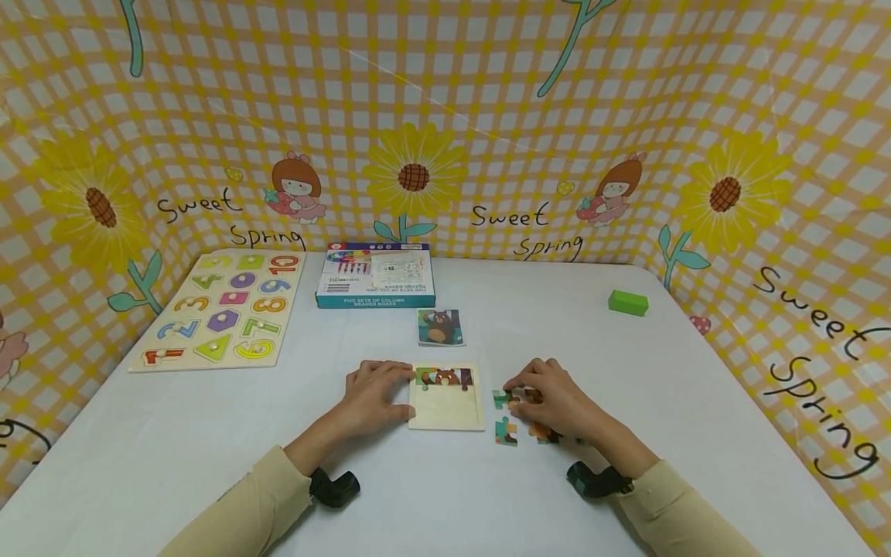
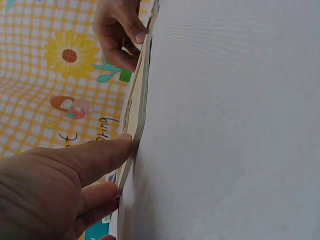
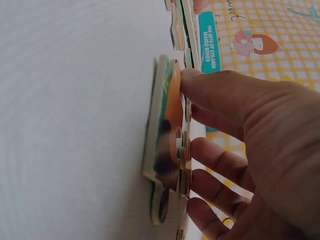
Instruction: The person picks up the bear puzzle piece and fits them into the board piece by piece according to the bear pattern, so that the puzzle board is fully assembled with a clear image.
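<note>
Beside the board [image 1: 445,411], your right hand [image 1: 553,401] is crowding the pieces [image 1: 506,433] (whether pinching, I cannot tell), perhaps risking jostled neighbours; your left hand [image 1: 372,398], fingers spread, is touching the board.

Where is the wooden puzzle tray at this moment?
In the head view, the wooden puzzle tray lies below centre, between the left hand and, rightward, loose puzzle pieces.

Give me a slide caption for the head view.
Left hand against a partly filled bear puzzle tray, right hand at the loose pieces beside it.
</note>
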A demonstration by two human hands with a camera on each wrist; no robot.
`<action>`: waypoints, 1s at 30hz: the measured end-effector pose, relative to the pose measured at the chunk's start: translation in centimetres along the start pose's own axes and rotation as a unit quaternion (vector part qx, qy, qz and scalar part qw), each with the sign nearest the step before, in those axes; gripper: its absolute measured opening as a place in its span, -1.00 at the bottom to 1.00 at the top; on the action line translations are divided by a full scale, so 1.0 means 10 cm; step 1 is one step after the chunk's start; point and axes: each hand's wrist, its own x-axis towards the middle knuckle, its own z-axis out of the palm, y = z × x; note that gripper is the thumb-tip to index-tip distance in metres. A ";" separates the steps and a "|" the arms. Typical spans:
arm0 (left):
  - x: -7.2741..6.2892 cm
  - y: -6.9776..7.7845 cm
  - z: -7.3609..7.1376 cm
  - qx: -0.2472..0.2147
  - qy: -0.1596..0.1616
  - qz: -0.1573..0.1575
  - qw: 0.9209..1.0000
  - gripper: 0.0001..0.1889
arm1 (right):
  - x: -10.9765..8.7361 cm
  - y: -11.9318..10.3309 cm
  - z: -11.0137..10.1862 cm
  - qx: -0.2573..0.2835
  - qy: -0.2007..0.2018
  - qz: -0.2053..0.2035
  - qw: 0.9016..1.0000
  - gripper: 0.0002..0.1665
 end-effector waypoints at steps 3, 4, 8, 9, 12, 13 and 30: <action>0.01 0.00 0.00 0.002 0.001 0.000 1.000 -0.44 | 0.01 0.00 0.00 0.004 0.001 0.002 1.000 -0.70; 0.01 0.00 0.00 0.002 0.001 0.000 1.000 -0.44 | 0.01 0.00 0.00 0.004 0.000 0.003 1.000 -0.70; 0.01 0.00 0.00 0.001 0.000 -0.001 1.000 -0.44 | 0.01 0.01 0.00 0.004 0.000 0.004 1.000 -0.70; 0.01 0.00 0.00 0.000 0.001 -0.001 1.000 -0.44 | 0.01 0.01 0.00 0.003 -0.001 0.004 1.000 -0.71; 0.01 0.00 0.00 0.000 0.002 0.001 1.000 -0.44 | 0.01 0.01 0.00 0.005 -0.002 0.006 1.000 -0.71; 0.01 0.00 0.00 0.000 0.003 0.002 1.000 -0.44 | 0.01 0.01 0.00 0.007 -0.003 0.007 1.000 -0.71; 0.01 0.00 0.00 0.001 0.001 -0.001 1.000 -0.45 | 0.03 -0.11 -0.03 0.053 0.012 0.000 0.999 -0.68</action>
